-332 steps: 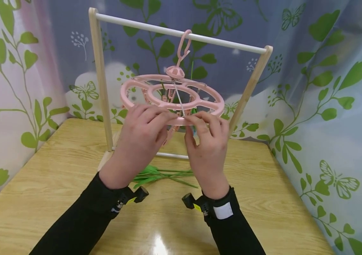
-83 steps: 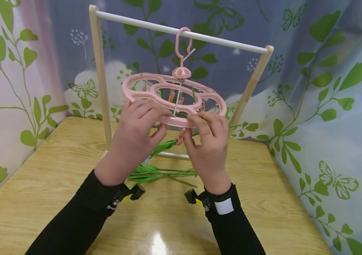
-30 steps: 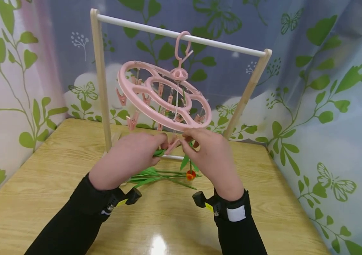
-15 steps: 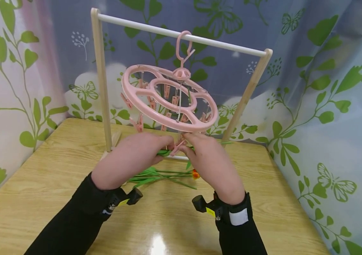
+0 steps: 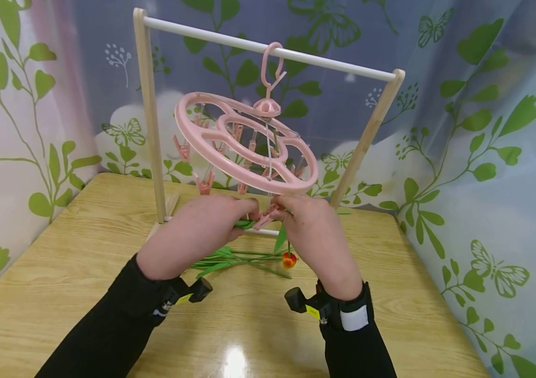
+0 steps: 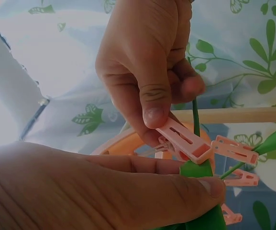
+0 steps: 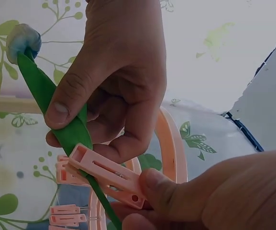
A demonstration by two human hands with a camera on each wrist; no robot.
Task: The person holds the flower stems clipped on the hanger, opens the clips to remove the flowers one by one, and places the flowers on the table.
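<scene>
A blue-and-white artificial tulip (image 7: 24, 40) is in my left hand (image 5: 197, 233), its green leaf (image 7: 37, 81) and stem pinched between thumb and fingers. My right hand (image 5: 312, 226) pinches the handle end of a pink clothespin (image 7: 106, 170). In the right wrist view, the peg's jaw end overlaps the tulip's stem just below the leaf. This peg hangs from the near rim of a pink round drying hanger (image 5: 291, 188), which tilts down toward the hands. From under the right hand, an orange-red tulip (image 5: 288, 260) hangs head down.
The hanger's hook (image 5: 265, 65) sits on the white rail (image 5: 343, 65) of a wooden-post rack. Other pink clothespins (image 5: 205, 182) dangle around the ring. Green-stemmed flowers (image 5: 222, 257) lie on the wooden table (image 5: 107, 315). Leaf-patterned curtains (image 5: 499, 173) enclose the back and sides.
Both hands were at the ring's near rim earlier; they have come down to the clothespin below it. The ring now tilts more. In the last second, hands shift only slightly.
</scene>
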